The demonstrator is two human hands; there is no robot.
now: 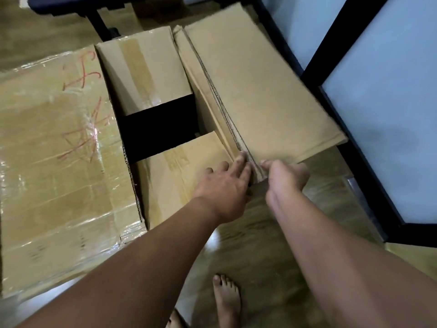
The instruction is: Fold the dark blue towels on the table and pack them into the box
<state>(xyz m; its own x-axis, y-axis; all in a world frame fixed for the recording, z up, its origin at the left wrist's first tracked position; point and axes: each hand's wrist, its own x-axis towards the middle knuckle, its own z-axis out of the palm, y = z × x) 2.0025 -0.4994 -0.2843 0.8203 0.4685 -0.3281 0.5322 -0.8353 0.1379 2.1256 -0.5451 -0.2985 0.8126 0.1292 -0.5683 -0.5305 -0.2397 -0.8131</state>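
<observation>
Left hand (223,185) lies flat with straight fingers against the near edge of the flattened cardboard stack (260,91); right hand (286,177) pinches that same edge beside the open box (160,129).

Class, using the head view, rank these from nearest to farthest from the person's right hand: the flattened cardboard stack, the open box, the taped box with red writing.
From the right hand:
1. Flattened cardboard stack, touching it.
2. Open box, just left.
3. Taped box with red writing, far left.
</observation>
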